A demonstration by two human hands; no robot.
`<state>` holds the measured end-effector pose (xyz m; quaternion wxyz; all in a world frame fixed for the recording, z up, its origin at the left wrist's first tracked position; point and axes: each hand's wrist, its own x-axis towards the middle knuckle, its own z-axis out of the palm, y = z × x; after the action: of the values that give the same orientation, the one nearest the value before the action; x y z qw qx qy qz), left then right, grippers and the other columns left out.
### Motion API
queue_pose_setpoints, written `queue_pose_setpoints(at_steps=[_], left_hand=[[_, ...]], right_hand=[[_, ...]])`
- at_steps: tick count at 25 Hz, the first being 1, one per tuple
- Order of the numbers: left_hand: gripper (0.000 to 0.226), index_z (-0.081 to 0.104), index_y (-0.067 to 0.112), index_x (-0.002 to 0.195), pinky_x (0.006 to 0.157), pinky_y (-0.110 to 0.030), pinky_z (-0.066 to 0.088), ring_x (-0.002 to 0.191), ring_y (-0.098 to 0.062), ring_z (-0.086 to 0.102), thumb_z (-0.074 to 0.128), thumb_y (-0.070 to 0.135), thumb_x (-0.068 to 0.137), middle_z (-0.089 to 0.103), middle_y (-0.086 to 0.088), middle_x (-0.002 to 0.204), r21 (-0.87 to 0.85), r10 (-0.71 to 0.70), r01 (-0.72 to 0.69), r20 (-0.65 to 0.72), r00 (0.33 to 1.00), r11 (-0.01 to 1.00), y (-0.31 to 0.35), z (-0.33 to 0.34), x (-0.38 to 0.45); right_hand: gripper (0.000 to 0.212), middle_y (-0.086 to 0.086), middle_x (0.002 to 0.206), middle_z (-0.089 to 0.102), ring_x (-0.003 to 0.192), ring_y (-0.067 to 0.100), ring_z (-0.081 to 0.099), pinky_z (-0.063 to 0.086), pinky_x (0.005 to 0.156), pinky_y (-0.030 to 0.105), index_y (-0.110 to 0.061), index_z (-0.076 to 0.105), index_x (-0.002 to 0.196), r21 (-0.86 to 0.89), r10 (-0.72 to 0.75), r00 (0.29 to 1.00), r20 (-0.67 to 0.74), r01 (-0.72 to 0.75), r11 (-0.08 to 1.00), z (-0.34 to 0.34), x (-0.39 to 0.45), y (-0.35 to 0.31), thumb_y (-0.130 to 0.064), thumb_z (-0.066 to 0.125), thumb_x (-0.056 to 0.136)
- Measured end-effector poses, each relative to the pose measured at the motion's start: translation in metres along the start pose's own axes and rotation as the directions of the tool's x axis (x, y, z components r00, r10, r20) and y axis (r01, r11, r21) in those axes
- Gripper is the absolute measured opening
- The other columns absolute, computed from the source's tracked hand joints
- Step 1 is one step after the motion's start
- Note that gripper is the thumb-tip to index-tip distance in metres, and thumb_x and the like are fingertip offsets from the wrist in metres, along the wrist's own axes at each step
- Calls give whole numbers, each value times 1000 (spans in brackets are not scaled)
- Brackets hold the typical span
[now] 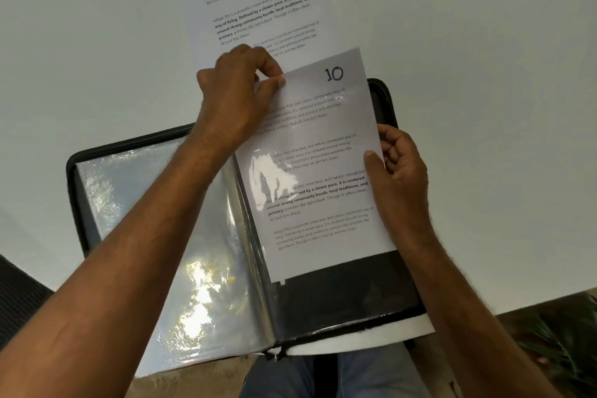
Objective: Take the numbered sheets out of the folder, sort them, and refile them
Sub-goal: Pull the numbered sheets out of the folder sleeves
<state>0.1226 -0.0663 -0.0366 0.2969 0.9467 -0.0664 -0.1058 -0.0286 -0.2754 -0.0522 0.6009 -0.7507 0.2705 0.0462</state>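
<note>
A black zip folder (384, 300) lies open on the white table, with shiny clear sleeves (155, 236) spread over its left half. A printed sheet marked 10 (323, 145) sits partway in the right-hand sleeve, its top sticking out past the folder's far edge. My left hand (235, 97) pinches the sheet's top left corner. My right hand (399, 165) grips the sheet's right edge, thumb on top. Another printed sheet (255, 0) lies on the table beyond the folder, partly under my left hand.
The white table (484, 74) runs around the folder on all sides. Its near edge (429, 329) is just under the folder's right corner. Below are my lap (323, 375), a dark woven surface (19, 297) at left and green leaves (555, 336) at right.
</note>
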Motion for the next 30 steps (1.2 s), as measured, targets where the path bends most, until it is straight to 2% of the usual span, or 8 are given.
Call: queue_pose_setpoints(at_steps=[4, 9, 14, 18, 21, 25, 27, 30], left_hand=[[12, 60, 42, 85, 109, -50, 37, 89, 5, 57, 65, 41, 95, 64, 23, 98, -202, -89, 68, -98, 991, 977, -1, -10, 19], [4, 69, 51, 81, 102, -60, 47, 86, 1, 60, 71, 52, 84, 70, 28, 93, -321, -163, 119, -115, 980, 940, -7, -33, 33], [30, 67, 27, 118, 73, -15, 48, 73, 7, 56, 78, 33, 91, 62, 16, 86, -487, -267, 197, -77, 961, 851, -22, -43, 24], [50, 56, 25, 134, 73, -12, 52, 93, -3, 63, 80, 29, 90, 64, 8, 104, -585, -414, 343, 14, 910, 735, -40, -35, -6], [45, 58, 19, 132, 76, -18, 57, 90, -9, 71, 78, 18, 92, 67, 5, 91, -628, -447, 373, 44, 893, 683, -50, -26, -26], [10, 70, 18, 101, 95, -54, 57, 91, -31, 71, 71, 25, 95, 75, -6, 95, -390, -351, 339, 43, 935, 856, -65, -15, -44], [21, 72, 18, 100, 98, -57, 53, 85, -20, 70, 65, 37, 95, 74, 7, 92, -192, -292, 289, 10, 956, 938, -66, -13, -47], [14, 71, 15, 104, 89, -44, 61, 81, -5, 69, 66, 27, 101, 71, 12, 96, -263, -299, 276, -50, 953, 924, -57, -18, -36]], right_hand=[[28, -16, 121, 67, 93, 0, 72, 56, 69, 12, -33, 51, 129, -52, 27, 999, 27, -26, 998, 1, 0, 0, -23, 60, 104], [22, -11, 126, 65, 97, 5, 69, 56, 68, 10, -37, 51, 124, -109, 52, 998, 30, -48, 993, 3, 2, 2, -27, 57, 106], [19, -8, 128, 64, 99, 6, 67, 53, 66, 6, -33, 51, 124, -124, 74, 997, 13, -72, 990, 6, 3, 3, -25, 55, 107], [17, -8, 126, 63, 101, 10, 67, 54, 67, 5, -32, 50, 122, -125, 78, 997, 2, -77, 989, 8, 2, 2, -25, 54, 108], [17, -8, 127, 63, 102, 10, 67, 54, 69, 6, -32, 50, 122, -128, 76, 997, -8, -77, 989, 9, 1, 2, -25, 54, 108], [18, -13, 120, 62, 96, 5, 66, 52, 63, 5, -33, 50, 122, -127, 88, 996, -16, -90, 988, 11, 0, -1, -24, 53, 107], [19, -14, 118, 62, 94, 4, 67, 51, 62, 5, -33, 49, 123, -128, 93, 996, -17, -94, 987, 12, -1, -3, -25, 54, 107], [20, -12, 120, 64, 95, 5, 68, 53, 64, 7, -32, 51, 124, -122, 98, 995, -23, -100, 987, 13, -1, -4, -26, 55, 106]])
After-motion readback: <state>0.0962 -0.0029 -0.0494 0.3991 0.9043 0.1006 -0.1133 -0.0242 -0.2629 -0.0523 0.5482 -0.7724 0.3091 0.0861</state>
